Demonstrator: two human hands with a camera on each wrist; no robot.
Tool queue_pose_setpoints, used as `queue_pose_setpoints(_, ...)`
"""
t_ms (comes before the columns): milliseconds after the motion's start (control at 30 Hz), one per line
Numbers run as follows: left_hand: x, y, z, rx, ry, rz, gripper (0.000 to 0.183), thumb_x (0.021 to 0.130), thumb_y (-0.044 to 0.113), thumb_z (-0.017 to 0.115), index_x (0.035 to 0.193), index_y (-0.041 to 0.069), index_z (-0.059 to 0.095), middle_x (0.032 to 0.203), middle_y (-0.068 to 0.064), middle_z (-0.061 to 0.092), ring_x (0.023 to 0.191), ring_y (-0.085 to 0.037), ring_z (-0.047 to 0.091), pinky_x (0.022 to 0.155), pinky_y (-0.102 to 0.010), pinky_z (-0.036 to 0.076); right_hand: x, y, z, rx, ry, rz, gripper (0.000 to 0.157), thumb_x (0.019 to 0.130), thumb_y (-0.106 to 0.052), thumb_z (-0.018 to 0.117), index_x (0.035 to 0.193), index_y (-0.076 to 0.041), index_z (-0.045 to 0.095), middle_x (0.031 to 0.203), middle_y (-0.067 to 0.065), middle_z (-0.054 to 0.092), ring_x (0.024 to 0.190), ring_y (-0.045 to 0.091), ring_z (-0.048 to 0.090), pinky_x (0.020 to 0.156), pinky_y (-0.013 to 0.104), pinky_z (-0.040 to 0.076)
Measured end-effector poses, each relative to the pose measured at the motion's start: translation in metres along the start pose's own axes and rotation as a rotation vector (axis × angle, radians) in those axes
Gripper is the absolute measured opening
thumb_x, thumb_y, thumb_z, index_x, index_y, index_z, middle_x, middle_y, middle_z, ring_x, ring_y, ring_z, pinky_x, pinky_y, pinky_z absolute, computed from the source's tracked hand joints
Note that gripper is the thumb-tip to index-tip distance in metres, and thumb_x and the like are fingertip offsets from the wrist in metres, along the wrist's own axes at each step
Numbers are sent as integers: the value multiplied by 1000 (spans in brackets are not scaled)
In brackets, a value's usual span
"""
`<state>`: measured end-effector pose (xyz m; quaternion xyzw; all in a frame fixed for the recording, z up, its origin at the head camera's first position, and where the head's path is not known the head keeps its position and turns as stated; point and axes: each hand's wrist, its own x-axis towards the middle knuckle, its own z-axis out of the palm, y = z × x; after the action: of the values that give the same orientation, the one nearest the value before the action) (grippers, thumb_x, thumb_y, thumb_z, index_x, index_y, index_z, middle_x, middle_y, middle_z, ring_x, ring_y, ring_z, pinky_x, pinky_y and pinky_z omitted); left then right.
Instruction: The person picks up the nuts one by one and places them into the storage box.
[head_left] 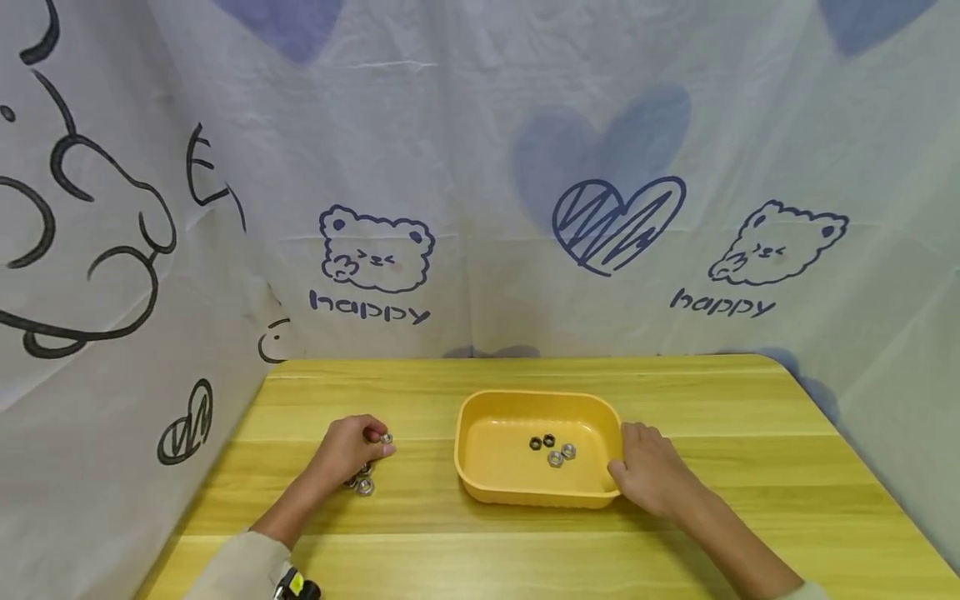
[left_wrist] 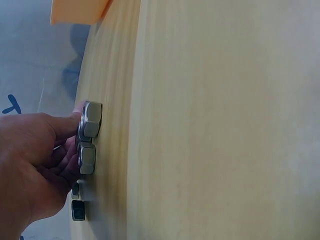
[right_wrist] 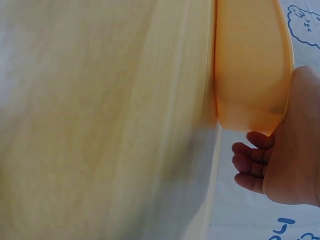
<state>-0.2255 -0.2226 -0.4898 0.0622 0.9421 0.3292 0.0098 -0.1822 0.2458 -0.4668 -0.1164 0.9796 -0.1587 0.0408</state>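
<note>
My left hand (head_left: 347,454) is at the left of the table, with thumb and index finger pinching a silver hex nut (head_left: 386,438). Just below that hand lie more nuts (head_left: 365,486), partly hidden by it. The left wrist view shows silver nuts (left_wrist: 91,119) close by the fingertips and a dark nut (left_wrist: 78,210) nearer the palm. My right hand (head_left: 654,468) grips the right end of a yellow plastic bin (head_left: 525,497), thumb over the rim and fingers along the outside. Inside the bin lie two dark nuts (head_left: 536,443) and two silver nuts (head_left: 556,458).
The wood-grain table (head_left: 420,558) reaches back to a white cloth (head_left: 480,275) printed with bears and hearts. More cloth (head_left: 90,433) hangs along the left side. A small black and yellow device (head_left: 297,583) sits by the left sleeve.
</note>
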Motion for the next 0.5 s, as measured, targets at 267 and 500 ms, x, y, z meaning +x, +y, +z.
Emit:
queue_pose_setpoints(267, 4, 3, -6, -31, -6, -45, 23, 82, 19, 89, 97, 4, 79, 85, -3, 74, 78, -11, 64, 71, -25, 52, 2, 2, 2, 3, 5, -3, 44, 99, -22, 49, 128, 11, 48, 112, 17, 56, 97, 29, 48, 84, 44, 40)
queue_pose_setpoints(500, 2, 3, -6, -59, -5, -56, 21, 83, 18, 88, 96, 5, 79, 83, -3, 72, 77, -11, 61, 69, -24, 51, 2, 2, 3, 8, 10, 5, 49, 99, -22, 50, 133, 13, 47, 117, 21, 58, 106, 34, 53, 90, 52, 43)
